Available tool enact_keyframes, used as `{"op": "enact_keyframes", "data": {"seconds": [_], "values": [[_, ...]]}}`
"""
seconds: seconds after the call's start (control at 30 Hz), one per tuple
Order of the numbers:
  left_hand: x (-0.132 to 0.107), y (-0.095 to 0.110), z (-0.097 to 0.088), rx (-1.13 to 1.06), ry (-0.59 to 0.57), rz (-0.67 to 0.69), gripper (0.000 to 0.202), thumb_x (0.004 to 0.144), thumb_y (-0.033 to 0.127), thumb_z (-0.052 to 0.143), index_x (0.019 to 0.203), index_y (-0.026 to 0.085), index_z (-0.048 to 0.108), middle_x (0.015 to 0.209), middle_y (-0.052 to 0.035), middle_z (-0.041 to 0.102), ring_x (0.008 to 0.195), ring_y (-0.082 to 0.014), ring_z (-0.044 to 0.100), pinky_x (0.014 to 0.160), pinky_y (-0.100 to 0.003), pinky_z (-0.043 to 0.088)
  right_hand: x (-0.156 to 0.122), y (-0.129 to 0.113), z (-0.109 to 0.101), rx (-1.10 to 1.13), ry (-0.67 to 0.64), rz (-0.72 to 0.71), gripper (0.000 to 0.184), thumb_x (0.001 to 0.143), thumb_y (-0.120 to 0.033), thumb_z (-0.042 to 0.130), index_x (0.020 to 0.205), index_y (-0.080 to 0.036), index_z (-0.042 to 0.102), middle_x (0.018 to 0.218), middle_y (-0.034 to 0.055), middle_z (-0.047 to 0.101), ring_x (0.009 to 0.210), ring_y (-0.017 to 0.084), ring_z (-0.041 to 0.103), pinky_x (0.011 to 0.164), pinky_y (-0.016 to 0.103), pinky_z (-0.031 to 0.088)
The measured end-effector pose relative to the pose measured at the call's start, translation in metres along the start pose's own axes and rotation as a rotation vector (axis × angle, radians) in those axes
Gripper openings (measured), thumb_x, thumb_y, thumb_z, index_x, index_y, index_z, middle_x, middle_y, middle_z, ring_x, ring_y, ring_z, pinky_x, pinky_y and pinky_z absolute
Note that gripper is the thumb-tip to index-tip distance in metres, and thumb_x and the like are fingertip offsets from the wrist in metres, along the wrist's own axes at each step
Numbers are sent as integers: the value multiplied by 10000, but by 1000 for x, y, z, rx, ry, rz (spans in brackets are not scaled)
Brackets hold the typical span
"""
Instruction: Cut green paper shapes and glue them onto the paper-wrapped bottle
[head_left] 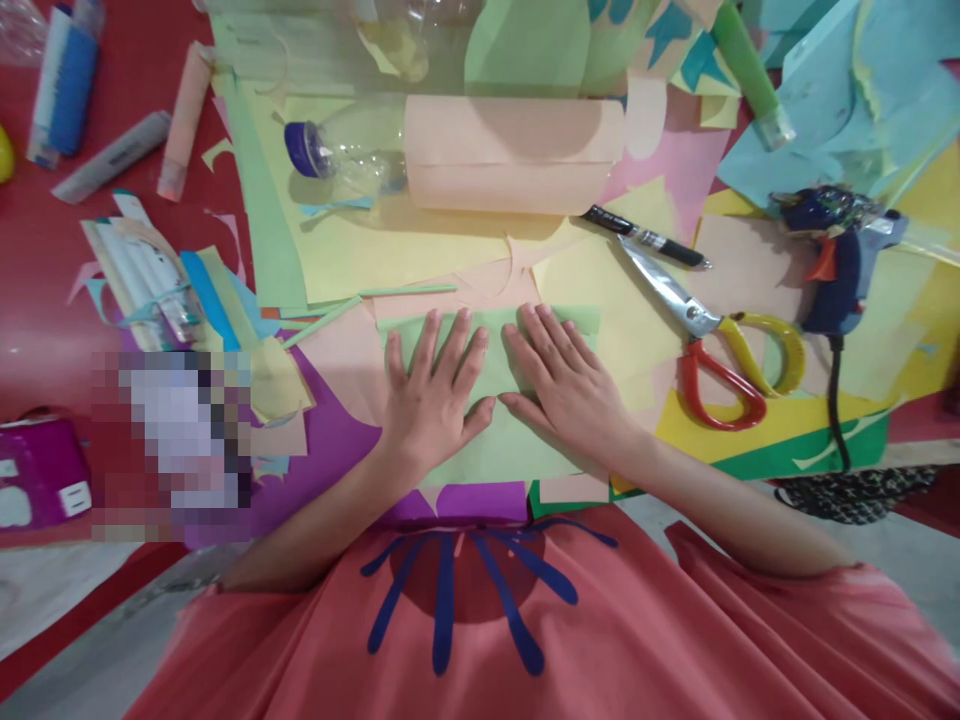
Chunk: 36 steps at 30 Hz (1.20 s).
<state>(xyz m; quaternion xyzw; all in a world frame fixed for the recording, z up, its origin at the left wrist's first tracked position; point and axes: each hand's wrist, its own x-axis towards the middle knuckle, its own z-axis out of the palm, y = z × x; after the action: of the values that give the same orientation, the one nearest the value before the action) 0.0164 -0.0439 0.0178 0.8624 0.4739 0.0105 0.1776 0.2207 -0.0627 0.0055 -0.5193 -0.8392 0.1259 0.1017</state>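
Both of my hands lie flat on a light green sheet of paper (495, 450) close to my body. My left hand (431, 400) presses on its left half with the fingers spread. On the right half rests my right hand (566, 385), its fingers stretched out and the thumb pointing at my left thumb. Beyond the hands a plastic bottle (360, 150) with a purple cap lies on its side, a peach paper (517, 155) wrapped round its body. A black pen (649, 237) and scissors (697, 325) with red and yellow handles lie right of my right hand.
A blue glue gun (844, 265) with a black cord stands at the right edge. Several markers (135, 265) and paper scraps lie at the left, near a purple box (45, 470). Blue paper (825, 100) is heaped at the far right. Coloured sheets overlap across the red table (45, 290).
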Motion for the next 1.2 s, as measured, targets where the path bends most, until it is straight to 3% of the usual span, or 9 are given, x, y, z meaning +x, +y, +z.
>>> {"op": "enact_keyframes", "data": {"seconds": [0.3, 0.5, 0.73, 0.97, 1.1, 1.2], "values": [[-2, 7, 1, 37, 19, -13, 631, 995, 360, 428, 1574, 136, 316, 1612, -222, 347, 1522, -423, 294, 1159, -739, 219, -1, 7, 0, 13, -36, -1, 696, 1022, -560, 347, 1598, -177, 274, 1650, 163, 329, 1555, 294, 254, 1233, 533, 280], [0, 8, -2, 42, 23, 16, 642, 980, 367, 472, 1547, 86, 363, 1607, -236, 355, 1510, -434, 309, 1187, -662, 261, -1, 7, -1, -23, -10, 7, 678, 1013, -574, 365, 1574, -194, 340, 1638, 156, 358, 1559, 329, 230, 1235, 586, 228], [0, 6, -2, 12, 4, -4, 671, 962, 359, 503, 1567, 127, 331, 1625, -213, 341, 1534, -401, 276, 1201, -650, 233, -3, 7, 1, -13, -12, 31, 703, 993, -587, 404, 1592, -231, 304, 1667, 125, 306, 1573, 373, 140, 1223, 656, 186], [3, 8, -3, 29, 13, -10, 635, 980, 400, 447, 1546, 121, 373, 1586, -193, 415, 1502, -397, 351, 1185, -657, 259, 3, 1, -5, -34, 19, 11, 639, 1026, -532, 355, 1504, -116, 443, 1585, 190, 438, 1515, 303, 344, 1228, 518, 293], [5, 9, -3, 11, 3, 1, 612, 1000, 381, 376, 1548, 111, 354, 1583, -201, 410, 1456, -363, 436, 1182, -689, 229, 10, 1, -6, 6, -13, -104, 550, 1036, -429, 361, 1455, -98, 493, 1545, 171, 500, 1477, 274, 412, 1209, 493, 341], [6, 8, -5, 1, -17, 2, 603, 1003, 362, 359, 1551, 109, 349, 1591, -191, 398, 1461, -366, 423, 1178, -700, 211, 14, 0, -3, -21, 44, -193, 430, 1025, -314, 377, 1335, -94, 579, 1483, 169, 572, 1418, 253, 485, 1163, 452, 397]]}}
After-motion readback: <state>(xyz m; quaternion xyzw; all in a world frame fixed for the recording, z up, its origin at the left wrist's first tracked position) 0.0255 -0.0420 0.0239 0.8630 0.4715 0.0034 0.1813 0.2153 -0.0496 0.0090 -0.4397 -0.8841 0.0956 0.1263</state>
